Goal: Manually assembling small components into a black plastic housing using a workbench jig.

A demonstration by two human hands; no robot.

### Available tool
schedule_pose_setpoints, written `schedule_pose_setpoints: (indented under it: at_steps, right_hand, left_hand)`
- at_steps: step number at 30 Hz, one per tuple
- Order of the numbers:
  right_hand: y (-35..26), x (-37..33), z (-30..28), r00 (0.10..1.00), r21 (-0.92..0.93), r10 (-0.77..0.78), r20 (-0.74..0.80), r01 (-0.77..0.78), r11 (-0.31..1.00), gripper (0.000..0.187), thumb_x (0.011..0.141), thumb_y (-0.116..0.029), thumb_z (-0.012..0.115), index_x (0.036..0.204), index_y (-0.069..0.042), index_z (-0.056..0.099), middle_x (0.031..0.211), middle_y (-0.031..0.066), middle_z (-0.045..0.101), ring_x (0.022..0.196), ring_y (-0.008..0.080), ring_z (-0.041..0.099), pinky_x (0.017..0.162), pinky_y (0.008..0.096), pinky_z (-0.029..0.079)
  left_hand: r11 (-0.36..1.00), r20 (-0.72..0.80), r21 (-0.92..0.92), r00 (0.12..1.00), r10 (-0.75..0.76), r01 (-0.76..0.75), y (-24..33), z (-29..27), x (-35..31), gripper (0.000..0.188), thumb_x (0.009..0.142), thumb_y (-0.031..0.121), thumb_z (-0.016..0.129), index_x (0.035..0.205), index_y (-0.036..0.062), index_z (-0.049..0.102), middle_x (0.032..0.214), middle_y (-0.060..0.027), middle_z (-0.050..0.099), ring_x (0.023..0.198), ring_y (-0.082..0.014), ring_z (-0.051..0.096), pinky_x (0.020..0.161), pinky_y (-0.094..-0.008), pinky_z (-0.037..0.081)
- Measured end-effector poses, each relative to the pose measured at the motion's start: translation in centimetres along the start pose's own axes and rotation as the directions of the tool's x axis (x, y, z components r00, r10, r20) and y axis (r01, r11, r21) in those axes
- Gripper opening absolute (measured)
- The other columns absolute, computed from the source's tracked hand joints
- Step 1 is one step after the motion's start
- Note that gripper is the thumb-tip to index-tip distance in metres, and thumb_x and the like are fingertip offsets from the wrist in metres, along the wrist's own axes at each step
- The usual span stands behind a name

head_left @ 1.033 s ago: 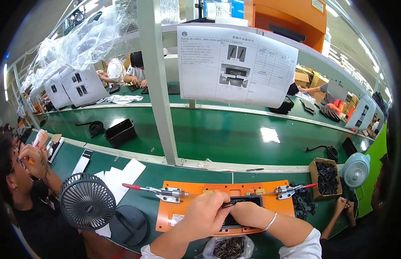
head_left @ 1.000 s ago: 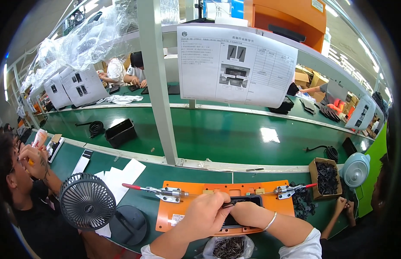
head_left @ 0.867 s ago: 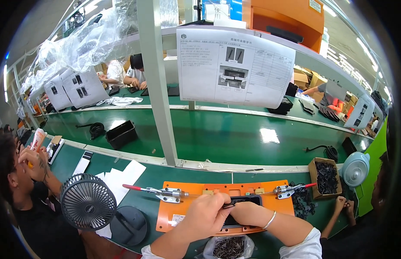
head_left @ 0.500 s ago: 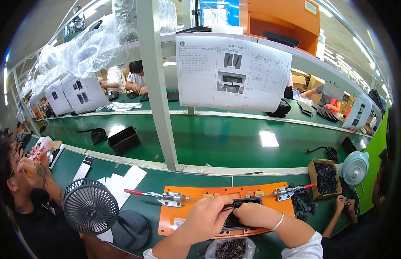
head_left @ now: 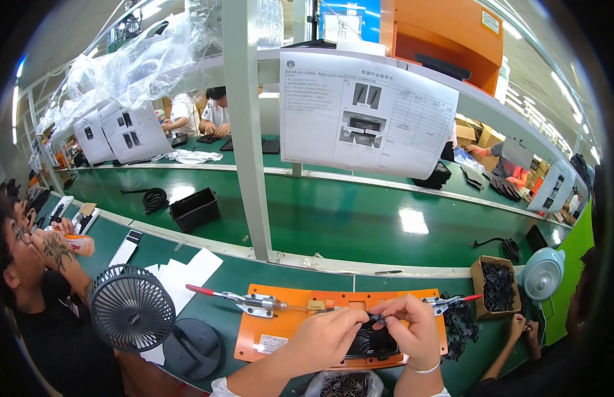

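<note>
My left hand (head_left: 328,336) and my right hand (head_left: 413,329) meet above an orange fixture (head_left: 247,334). Between their fingertips is a small dark piece (head_left: 375,322), pinched by both hands; its exact shape is too small to tell. Just below them a black shallow housing (head_left: 373,345) sits in the fixture, partly hidden by my fingers. Red-handled toggle clamps stand at the fixture's two ends, a left one (head_left: 259,304) and a right one (head_left: 437,304). A clear bag (head_left: 350,384) of small dark pin-like parts lies at the near edge, between my forearms.
Loose black parts (head_left: 458,334) lie right of the fixture, beside a cardboard box (head_left: 480,306) of more. A black desk fan (head_left: 133,308) and white papers (head_left: 194,272) are on the left. A light-blue fan (head_left: 544,272) stands far right. Co-workers sit on both sides; a metal post (head_left: 251,165) rises ahead.
My right hand has lifted out of the housing and turned upward, its fingertips now meeting my left hand's at the small piece. The co-worker at left has lowered an orange-and-white bottle.
</note>
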State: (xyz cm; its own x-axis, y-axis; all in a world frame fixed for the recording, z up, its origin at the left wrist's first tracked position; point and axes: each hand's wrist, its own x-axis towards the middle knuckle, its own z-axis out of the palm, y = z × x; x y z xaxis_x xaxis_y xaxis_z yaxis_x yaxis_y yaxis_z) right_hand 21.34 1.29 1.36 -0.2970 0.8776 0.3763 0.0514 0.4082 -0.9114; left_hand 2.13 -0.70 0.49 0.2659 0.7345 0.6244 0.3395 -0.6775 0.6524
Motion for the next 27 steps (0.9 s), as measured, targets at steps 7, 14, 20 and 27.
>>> schedule_pose_setpoints:
  at_steps: [7, 14, 20, 27]
  right_hand:
    - [0.8, -0.6, 0.0, 0.999, -0.007, -0.033, 0.011, 0.033, 0.999, 0.008, 0.082, 0.005, 0.060, 0.089, 0.003, 0.059, 0.089, 0.0104, 0.068, 0.069, 0.0090, 0.062, 0.060, 0.0213, 0.050]
    - [-0.1, -0.5, -0.5, 0.983, -0.158, -0.167, 0.072, 0.176, 0.972, 0.012, 0.076, 0.004, 0.068, 0.085, 0.000, 0.062, 0.080, 0.0083, 0.065, 0.064, 0.0113, 0.061, 0.056, 0.0215, 0.048]
    - [-0.4, -0.6, -0.3, 0.970, -0.266, -0.226, 0.090, 0.242, 0.933, 0.014, 0.073, 0.004, 0.070, 0.084, -0.001, 0.063, 0.079, 0.0086, 0.064, 0.066, 0.0132, 0.062, 0.055, 0.0219, 0.049]
    - [-0.6, -0.6, -0.4, 0.958, -0.247, -0.272, 0.088, 0.285, 0.926, 0.016, 0.071, 0.004, 0.072, 0.083, -0.001, 0.063, 0.079, 0.0083, 0.064, 0.065, 0.0134, 0.061, 0.055, 0.0224, 0.049]
  left_hand:
    - [0.983, 0.107, -0.144, 0.989, -0.101, 0.116, 0.0, 0.5, 0.1, 0.017, 0.085, 0.008, 0.067, 0.099, 0.0020, 0.059, 0.083, -0.0106, 0.063, 0.070, -0.0243, 0.064, 0.061, -0.0310, 0.051]
    - [0.949, 0.181, -0.238, 0.969, -0.166, 0.207, -0.1, 0.6, 0.1, 0.028, 0.083, 0.019, 0.073, 0.099, 0.0007, 0.060, 0.082, -0.0066, 0.061, 0.064, -0.0121, 0.059, 0.055, -0.0246, 0.049]
    - [0.944, 0.184, -0.271, 0.973, -0.140, 0.187, 0.4, 0.7, 0.1, 0.029, 0.083, 0.020, 0.073, 0.101, 0.0014, 0.059, 0.085, -0.0051, 0.060, 0.061, -0.0110, 0.056, 0.054, -0.0237, 0.047]
    - [0.944, 0.174, -0.300, 0.981, -0.091, 0.140, 0.4, 0.7, -0.1, 0.025, 0.084, 0.009, 0.067, 0.106, 0.0025, 0.057, 0.089, -0.0059, 0.060, 0.065, -0.0116, 0.057, 0.056, -0.0243, 0.048]
